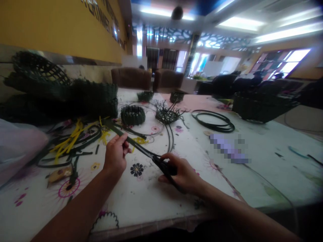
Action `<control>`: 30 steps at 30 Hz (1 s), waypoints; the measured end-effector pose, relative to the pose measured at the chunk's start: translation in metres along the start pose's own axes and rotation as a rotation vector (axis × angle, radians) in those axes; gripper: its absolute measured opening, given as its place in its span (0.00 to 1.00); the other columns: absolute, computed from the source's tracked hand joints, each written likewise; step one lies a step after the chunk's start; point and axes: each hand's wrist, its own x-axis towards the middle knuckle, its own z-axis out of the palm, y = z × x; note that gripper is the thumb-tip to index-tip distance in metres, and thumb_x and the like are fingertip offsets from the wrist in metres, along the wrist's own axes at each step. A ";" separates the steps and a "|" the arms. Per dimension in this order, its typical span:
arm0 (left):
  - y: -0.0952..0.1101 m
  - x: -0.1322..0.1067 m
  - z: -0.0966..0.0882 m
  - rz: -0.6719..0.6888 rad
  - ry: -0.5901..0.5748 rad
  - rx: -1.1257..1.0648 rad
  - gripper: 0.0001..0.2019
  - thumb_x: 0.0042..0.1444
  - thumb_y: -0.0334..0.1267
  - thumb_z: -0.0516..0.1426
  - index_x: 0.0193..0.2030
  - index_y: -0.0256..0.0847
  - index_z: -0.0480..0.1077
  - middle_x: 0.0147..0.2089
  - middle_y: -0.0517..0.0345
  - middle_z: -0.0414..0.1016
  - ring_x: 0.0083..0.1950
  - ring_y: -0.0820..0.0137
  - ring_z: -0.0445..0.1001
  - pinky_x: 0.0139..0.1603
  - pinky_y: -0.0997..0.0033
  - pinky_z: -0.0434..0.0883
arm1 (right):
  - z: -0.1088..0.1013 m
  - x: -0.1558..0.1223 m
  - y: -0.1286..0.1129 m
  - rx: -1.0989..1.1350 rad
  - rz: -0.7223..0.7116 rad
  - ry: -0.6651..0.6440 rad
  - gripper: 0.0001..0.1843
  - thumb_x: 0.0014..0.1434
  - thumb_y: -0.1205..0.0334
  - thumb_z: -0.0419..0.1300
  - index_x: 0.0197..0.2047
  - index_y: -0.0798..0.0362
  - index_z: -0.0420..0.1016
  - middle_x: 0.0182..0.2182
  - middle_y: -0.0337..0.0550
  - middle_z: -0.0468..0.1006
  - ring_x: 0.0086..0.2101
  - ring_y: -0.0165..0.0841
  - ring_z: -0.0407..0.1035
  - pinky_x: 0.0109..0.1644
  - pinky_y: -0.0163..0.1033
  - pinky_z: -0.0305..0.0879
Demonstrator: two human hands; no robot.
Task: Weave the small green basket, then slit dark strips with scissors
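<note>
green strip [117, 129] over flowered tablecloth [141, 200] | yellow wall [63, 30] | blurred chairs [131, 79], perhaps brown

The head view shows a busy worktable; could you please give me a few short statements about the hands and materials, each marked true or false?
1. The left hand holds a dark green strip. True.
2. The right hand is bare of any tool. False: it holds scissors.
3. A dark coil lies beyond the right hand. True.
4. The yellow strips lie right of the scissors. False: they lie left.
5. More than one dark woven basket is visible. True.
</note>
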 end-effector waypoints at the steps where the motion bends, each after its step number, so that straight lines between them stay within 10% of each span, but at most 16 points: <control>1: 0.000 0.000 0.000 0.006 0.000 0.002 0.14 0.43 0.37 0.64 0.23 0.38 0.60 0.17 0.68 0.59 0.14 0.82 0.52 0.17 0.80 0.57 | -0.001 0.000 0.000 -0.018 -0.005 -0.003 0.27 0.47 0.57 0.70 0.48 0.52 0.68 0.23 0.31 0.69 0.25 0.29 0.61 0.28 0.33 0.54; 30: -0.011 -0.009 0.005 0.098 -0.098 0.104 0.12 0.53 0.36 0.61 0.22 0.37 0.63 0.17 0.66 0.62 0.15 0.80 0.54 0.19 0.77 0.64 | -0.017 0.002 0.031 0.457 0.118 -0.317 0.26 0.47 0.51 0.71 0.46 0.55 0.75 0.23 0.32 0.63 0.23 0.24 0.53 0.23 0.30 0.47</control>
